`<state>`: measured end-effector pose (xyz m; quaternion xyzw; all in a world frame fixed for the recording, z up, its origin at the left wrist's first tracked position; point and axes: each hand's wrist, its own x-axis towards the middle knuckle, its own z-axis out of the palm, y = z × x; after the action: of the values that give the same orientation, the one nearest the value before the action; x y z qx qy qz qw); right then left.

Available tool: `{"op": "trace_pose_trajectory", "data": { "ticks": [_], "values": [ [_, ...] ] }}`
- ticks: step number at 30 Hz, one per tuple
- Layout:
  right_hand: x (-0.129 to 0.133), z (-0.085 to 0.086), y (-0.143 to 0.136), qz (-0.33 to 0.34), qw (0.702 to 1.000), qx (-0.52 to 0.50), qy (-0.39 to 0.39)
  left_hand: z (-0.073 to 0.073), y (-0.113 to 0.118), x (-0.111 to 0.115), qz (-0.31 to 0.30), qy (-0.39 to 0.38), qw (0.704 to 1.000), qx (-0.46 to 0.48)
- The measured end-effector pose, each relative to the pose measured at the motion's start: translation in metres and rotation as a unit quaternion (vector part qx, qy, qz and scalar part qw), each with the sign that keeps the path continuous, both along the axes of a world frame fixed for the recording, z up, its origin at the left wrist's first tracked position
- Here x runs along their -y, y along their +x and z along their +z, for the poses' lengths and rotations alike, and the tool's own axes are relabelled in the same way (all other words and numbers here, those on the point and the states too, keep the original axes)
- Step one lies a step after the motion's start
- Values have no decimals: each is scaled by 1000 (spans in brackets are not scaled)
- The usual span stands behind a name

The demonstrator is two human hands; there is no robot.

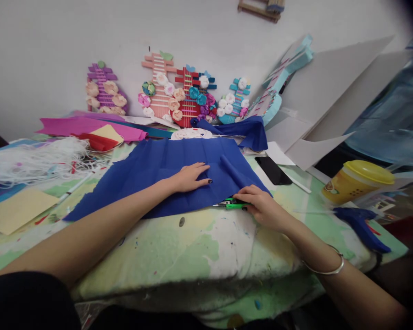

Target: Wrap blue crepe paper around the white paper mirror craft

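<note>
Blue sheet (172,160) lies spread beneath the left hand (190,178) on the surface (179,247), its long axis running left to right, its ragged end pointing left, past the left forearm. It looks plain and deep-coloured, with straight creases and a raised fold between the hands. They are apart: the left rests flat, palm down, thumb out from the fingers; the right hand (263,205) bends its fingers at the sheet's near right edge. By those fingers, a green-and-black tool (233,206) points its metal tip left; whether it is gripped, I can't tell.
</note>
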<state>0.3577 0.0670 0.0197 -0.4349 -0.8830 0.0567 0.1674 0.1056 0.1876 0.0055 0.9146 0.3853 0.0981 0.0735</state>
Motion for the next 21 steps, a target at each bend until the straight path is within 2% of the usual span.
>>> {"op": "trace_pose_trajectory", "data": {
  "ticks": [10,15,21],
  "values": [
    [19,-8,5,-21,998,-48,27,-1,19,-5,-85,12,996,37],
    [15,-10,4,-10,996,-69,60,0,21,-13,-65,44,996,47],
    [15,-13,4,-5,996,-77,54,-4,24,-16,-71,16,994,80]
  ]
}}
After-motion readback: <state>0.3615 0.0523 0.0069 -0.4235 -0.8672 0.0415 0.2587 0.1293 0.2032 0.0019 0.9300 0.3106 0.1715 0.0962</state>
